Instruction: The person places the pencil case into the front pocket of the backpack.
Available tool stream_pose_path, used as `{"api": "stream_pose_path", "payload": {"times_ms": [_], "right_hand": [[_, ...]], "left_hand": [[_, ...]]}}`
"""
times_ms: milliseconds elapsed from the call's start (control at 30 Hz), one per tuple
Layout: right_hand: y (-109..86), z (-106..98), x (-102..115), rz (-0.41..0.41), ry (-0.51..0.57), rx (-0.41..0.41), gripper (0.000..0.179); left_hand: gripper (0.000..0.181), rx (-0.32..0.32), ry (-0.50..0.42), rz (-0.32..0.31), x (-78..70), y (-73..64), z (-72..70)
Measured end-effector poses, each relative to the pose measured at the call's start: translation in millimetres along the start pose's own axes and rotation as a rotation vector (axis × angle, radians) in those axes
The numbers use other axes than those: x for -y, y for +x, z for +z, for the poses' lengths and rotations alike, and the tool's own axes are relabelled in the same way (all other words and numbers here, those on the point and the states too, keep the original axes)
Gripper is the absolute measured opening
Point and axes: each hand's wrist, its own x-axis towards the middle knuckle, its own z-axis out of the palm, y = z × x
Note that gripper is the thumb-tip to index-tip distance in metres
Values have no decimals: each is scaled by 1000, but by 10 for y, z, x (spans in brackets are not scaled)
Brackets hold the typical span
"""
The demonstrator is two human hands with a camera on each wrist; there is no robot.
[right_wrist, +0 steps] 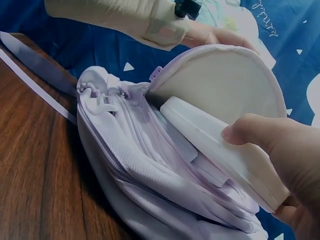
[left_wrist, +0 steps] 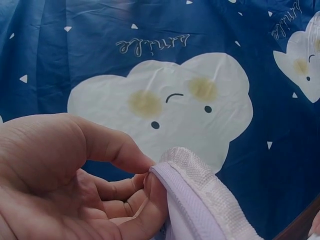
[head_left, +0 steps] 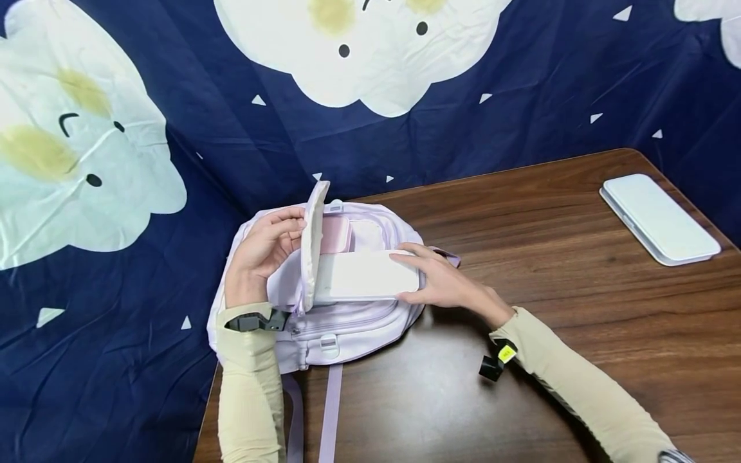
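Observation:
A pale lilac backpack [head_left: 361,325] lies on the table, its front pocket unzipped. My left hand [head_left: 263,247] holds the pocket's flap [head_left: 312,251] raised; in the left wrist view, thumb and fingers pinch the flap's edge [left_wrist: 195,200]. With my right hand [head_left: 442,280] I grip one end of a long white case [head_left: 365,276], which slants over the pocket opening. Its far end [right_wrist: 182,107] reaches in beside the flap in the right wrist view. Behind the case, a pink flat item [head_left: 336,235] shows inside the pocket.
A second white case [head_left: 662,218] lies at the right end of the brown wooden table [head_left: 538,238]. Lilac straps [head_left: 331,411] hang toward the near edge. Behind the table is a navy cloth [head_left: 463,141] with cloud prints.

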Motion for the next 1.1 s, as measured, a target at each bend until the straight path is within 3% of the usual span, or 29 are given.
{"api": "stream_pose_path", "payload": {"times_ms": [700,1100], "right_hand": [[299,172,44,-29,-6,35,73],[563,324,133,-42,-13,85,76]], "left_hand": [[29,-8,-22,-3,5,28,13],[30,-13,-29,0,6,28,27]]}}
